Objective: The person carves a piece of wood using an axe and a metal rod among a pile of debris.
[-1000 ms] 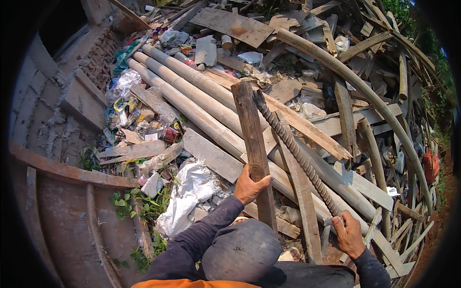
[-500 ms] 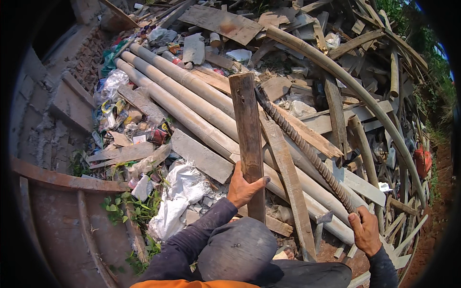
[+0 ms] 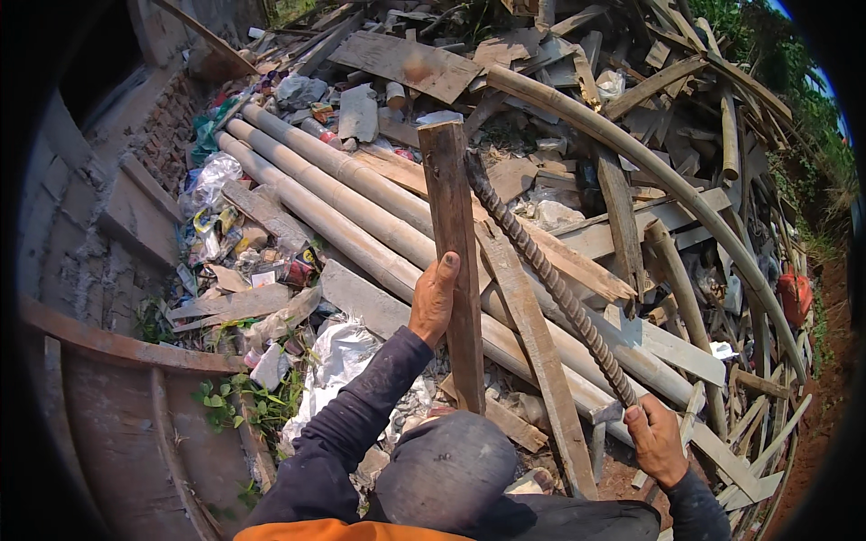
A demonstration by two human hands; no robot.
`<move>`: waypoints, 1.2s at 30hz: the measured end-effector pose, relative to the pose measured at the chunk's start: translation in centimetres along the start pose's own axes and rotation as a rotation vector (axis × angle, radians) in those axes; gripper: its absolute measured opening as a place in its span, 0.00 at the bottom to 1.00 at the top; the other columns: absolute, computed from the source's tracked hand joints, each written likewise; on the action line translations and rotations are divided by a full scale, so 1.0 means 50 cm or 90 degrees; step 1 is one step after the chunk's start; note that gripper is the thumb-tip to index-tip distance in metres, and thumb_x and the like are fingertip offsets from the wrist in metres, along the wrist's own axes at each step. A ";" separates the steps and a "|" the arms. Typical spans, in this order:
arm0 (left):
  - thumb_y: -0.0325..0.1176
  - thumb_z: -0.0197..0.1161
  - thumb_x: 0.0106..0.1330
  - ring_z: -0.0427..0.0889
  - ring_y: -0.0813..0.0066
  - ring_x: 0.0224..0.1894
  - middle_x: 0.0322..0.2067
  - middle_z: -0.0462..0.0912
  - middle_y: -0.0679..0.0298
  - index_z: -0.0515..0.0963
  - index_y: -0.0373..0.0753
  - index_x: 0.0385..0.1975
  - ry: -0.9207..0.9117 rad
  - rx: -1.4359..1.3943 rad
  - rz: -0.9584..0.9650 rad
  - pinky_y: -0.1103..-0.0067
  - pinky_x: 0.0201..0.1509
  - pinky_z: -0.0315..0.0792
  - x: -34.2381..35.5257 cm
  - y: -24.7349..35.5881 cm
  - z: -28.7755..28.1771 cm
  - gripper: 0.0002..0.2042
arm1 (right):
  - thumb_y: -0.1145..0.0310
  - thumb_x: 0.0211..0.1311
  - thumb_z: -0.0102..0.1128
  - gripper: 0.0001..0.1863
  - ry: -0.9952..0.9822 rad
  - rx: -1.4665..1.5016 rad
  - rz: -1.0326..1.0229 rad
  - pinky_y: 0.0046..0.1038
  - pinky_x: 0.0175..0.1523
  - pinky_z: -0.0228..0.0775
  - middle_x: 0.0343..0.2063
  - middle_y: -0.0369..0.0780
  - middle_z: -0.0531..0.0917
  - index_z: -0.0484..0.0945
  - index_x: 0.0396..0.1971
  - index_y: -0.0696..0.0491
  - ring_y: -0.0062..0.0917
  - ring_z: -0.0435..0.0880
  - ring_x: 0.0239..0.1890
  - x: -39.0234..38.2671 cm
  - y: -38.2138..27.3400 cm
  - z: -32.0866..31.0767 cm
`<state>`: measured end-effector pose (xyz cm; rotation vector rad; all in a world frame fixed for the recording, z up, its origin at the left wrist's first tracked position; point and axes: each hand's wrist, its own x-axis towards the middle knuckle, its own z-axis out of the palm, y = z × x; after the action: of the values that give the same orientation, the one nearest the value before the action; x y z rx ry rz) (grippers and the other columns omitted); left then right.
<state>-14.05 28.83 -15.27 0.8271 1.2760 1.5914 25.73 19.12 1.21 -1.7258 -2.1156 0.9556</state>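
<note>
My left hand (image 3: 435, 300) grips a weathered wooden plank (image 3: 454, 216) that stands nearly upright in front of me, its top end pointing away. My right hand (image 3: 657, 439) is closed around the lower end of a ribbed steel bar (image 3: 541, 270) that slants up and to the left, its tip close beside the plank's top. Both sleeves are dark. My bent knee in dark trousers (image 3: 446, 473) sits below the plank's foot.
A heap of scrap wood surrounds me: several long pale bamboo poles (image 3: 343, 194), a curved pole (image 3: 649, 167), flat boards (image 3: 406, 63), plastic bags and litter (image 3: 262, 261). A brick wall and rusty metal frame (image 3: 99, 343) lie left. A red container (image 3: 794, 296) sits at right.
The plank has tilted more upright. My left hand has slid slightly higher along it. My right hand with the steel bar has dropped lower and to the right.
</note>
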 end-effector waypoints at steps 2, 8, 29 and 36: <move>0.78 0.60 0.69 0.73 0.81 0.35 0.34 0.75 0.70 0.78 0.37 0.43 -0.001 0.085 -0.023 0.81 0.40 0.69 -0.004 -0.018 -0.027 0.40 | 0.42 0.82 0.56 0.29 0.002 -0.005 -0.017 0.38 0.30 0.66 0.17 0.43 0.75 0.79 0.38 0.57 0.31 0.75 0.21 0.004 -0.010 0.006; 0.76 0.67 0.66 0.80 0.81 0.41 0.38 0.81 0.67 0.80 0.36 0.48 0.034 -0.108 0.003 0.79 0.47 0.77 0.018 0.040 0.001 0.40 | 0.41 0.82 0.55 0.29 0.033 -0.070 -0.032 0.39 0.30 0.66 0.17 0.47 0.78 0.80 0.39 0.57 0.41 0.79 0.20 0.001 -0.022 -0.004; 0.57 0.72 0.70 0.87 0.66 0.44 0.40 0.86 0.54 0.77 0.31 0.54 -0.079 0.042 0.228 0.69 0.53 0.81 -0.034 0.185 0.077 0.31 | 0.38 0.72 0.65 0.30 0.200 -0.097 0.293 0.51 0.43 0.75 0.27 0.54 0.86 0.83 0.40 0.55 0.55 0.88 0.36 -0.027 0.567 0.066; 0.56 0.72 0.71 0.84 0.67 0.49 0.45 0.83 0.56 0.74 0.31 0.60 -0.039 0.069 0.215 0.69 0.58 0.79 -0.049 0.174 0.106 0.33 | 0.38 0.71 0.66 0.27 0.218 -0.192 0.254 0.53 0.41 0.76 0.22 0.50 0.85 0.84 0.40 0.51 0.54 0.88 0.32 0.003 0.683 0.108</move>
<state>-10.46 27.96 -5.48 1.2018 1.2348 1.7533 49.17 20.38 -24.15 -2.3245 -1.7980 0.3869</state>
